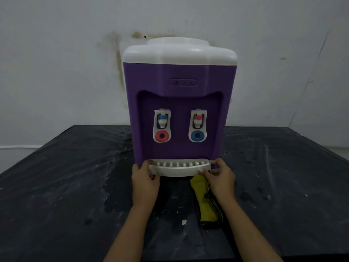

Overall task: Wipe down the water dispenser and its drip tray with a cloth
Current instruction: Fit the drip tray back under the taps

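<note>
A purple water dispenser (179, 87) with a white top stands upright at the middle of a black table. Two white taps sit in its front recess. Its white slatted drip tray (179, 170) sticks out at the bottom front. My left hand (144, 181) grips the tray's left end. My right hand (220, 178) grips the tray's right end. A folded yellow-green cloth (204, 203) lies on the table just below the tray, partly under my right hand and wrist.
The black table top (66, 186) is scuffed, with white specks and wet-looking patches around the dispenser. A stained grey wall (75, 63) rises close behind. The table's near edge runs along the bottom of the view.
</note>
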